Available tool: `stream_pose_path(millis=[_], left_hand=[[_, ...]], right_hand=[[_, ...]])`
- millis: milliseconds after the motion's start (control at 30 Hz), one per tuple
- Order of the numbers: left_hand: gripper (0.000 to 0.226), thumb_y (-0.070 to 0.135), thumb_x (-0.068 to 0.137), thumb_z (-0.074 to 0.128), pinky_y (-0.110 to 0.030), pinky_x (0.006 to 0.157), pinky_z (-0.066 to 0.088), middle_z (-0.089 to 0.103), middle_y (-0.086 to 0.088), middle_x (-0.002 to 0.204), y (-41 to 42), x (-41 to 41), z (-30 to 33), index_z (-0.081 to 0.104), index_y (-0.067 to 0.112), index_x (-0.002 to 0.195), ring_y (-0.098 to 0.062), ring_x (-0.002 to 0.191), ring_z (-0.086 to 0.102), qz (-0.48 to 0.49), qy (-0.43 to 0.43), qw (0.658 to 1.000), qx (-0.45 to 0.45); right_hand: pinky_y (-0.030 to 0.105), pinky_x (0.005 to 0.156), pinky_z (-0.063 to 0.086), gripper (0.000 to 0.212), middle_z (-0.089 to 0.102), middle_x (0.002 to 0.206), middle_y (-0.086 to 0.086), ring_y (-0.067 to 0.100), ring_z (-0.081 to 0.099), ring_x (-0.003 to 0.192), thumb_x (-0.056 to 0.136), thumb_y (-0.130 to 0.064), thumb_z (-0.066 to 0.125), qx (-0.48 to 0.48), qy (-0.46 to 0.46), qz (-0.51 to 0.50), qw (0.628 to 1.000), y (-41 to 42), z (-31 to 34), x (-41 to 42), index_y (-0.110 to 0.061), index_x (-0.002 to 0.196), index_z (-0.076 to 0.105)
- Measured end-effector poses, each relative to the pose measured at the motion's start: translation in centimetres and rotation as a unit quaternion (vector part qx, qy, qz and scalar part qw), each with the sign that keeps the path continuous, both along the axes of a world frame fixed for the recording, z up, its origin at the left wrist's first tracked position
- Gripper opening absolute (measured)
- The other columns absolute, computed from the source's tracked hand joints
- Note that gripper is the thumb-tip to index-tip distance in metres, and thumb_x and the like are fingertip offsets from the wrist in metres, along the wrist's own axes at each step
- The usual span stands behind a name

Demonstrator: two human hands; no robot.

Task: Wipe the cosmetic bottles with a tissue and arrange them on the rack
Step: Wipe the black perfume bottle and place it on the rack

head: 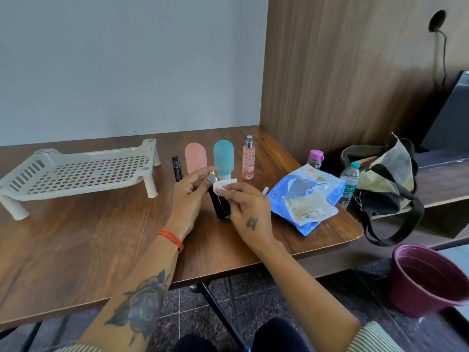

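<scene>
My left hand (189, 196) grips a black bottle (220, 205) near its gold top, tilted above the table. A white tissue pad (222, 186) is pinched in my right hand (247, 207) and pressed against the bottle's upper part. Behind them stand a pink bottle (195, 157), a teal bottle (223, 157), a clear pink spray bottle (248, 160) and a thin black tube (177, 167). The white perforated rack (76, 171) sits bare at the left of the table.
A torn blue tissue packet (304, 199) lies right of my hands. Past the table (76, 237) corner are a purple-capped bottle (315, 158), a water bottle (349, 181) and a bag (385, 179). A maroon bucket (429, 278) stands on the floor at right.
</scene>
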State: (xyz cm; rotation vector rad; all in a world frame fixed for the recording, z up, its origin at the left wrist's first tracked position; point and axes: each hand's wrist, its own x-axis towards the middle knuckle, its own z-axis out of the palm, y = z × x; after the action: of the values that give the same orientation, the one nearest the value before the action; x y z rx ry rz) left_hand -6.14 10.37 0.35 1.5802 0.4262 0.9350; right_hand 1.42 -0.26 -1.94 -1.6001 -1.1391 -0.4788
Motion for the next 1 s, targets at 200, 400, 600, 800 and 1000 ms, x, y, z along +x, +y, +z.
stream_pose_path(millis=[200, 400, 600, 800, 1000], left_hand=[[0.023, 0.007, 0.089, 0.056, -0.030, 0.095, 0.050, 0.067, -0.012, 0.112, -0.3, 0.0, 0.1, 0.064, 0.011, 0.111, -0.020, 0.107, 0.063, -0.005, 0.000, 1.000, 0.005], [0.023, 0.008, 0.090, 0.056, -0.043, 0.102, 0.045, 0.068, -0.015, 0.111, 0.1, 0.0, -0.2, 0.066, 0.014, 0.110, -0.025, 0.110, 0.062, 0.000, 0.004, 1.000, 0.009], [0.024, 0.006, 0.090, 0.055, -0.031, 0.097, 0.049, 0.067, -0.015, 0.114, -0.1, -0.1, 0.0, 0.064, 0.010, 0.112, -0.022, 0.107, 0.063, 0.006, 0.005, 1.000, 0.025], [0.025, 0.007, 0.090, 0.056, -0.041, 0.101, 0.046, 0.067, -0.014, 0.114, 0.1, 0.1, -0.3, 0.064, 0.007, 0.114, -0.025, 0.111, 0.061, 0.008, 0.014, 1.000, 0.020], [0.024, 0.007, 0.091, 0.055, -0.042, 0.098, 0.048, 0.069, -0.014, 0.109, 0.1, -0.1, -0.2, 0.065, 0.009, 0.113, -0.023, 0.107, 0.063, 0.011, 0.003, 1.000, 0.018]], right_hand=[[0.019, 0.078, 0.050, 0.024, 0.072, 0.092, 0.002, 0.012, 0.064, 0.088, 0.078, -0.003, 0.059, 0.021, -0.005, -0.018, 1.000, -0.2, 0.2, -0.4, -0.013, 0.092, 0.075], [0.025, 0.076, 0.053, 0.020, 0.073, 0.091, 0.004, 0.015, 0.067, 0.084, 0.074, 0.000, 0.064, 0.017, 0.045, -0.045, 0.998, -0.3, 0.4, -0.1, -0.010, 0.088, 0.075], [0.019, 0.069, 0.051, 0.021, 0.072, 0.083, -0.003, 0.010, 0.066, 0.078, 0.068, -0.005, 0.061, -0.017, -0.004, -0.014, 1.000, -0.5, 0.6, -1.3, -0.016, 0.078, 0.076], [0.017, 0.070, 0.048, 0.016, 0.072, 0.085, -0.001, 0.011, 0.065, 0.077, 0.072, -0.008, 0.062, -0.007, 0.068, -0.054, 0.996, -0.7, 0.6, -0.5, -0.014, 0.081, 0.073], [0.032, 0.056, 0.050, 0.013, 0.066, 0.066, -0.004, 0.012, 0.059, 0.064, 0.068, -0.014, 0.059, -0.125, 0.035, -0.023, 0.991, -0.8, 0.6, -0.7, -0.014, 0.059, 0.069]])
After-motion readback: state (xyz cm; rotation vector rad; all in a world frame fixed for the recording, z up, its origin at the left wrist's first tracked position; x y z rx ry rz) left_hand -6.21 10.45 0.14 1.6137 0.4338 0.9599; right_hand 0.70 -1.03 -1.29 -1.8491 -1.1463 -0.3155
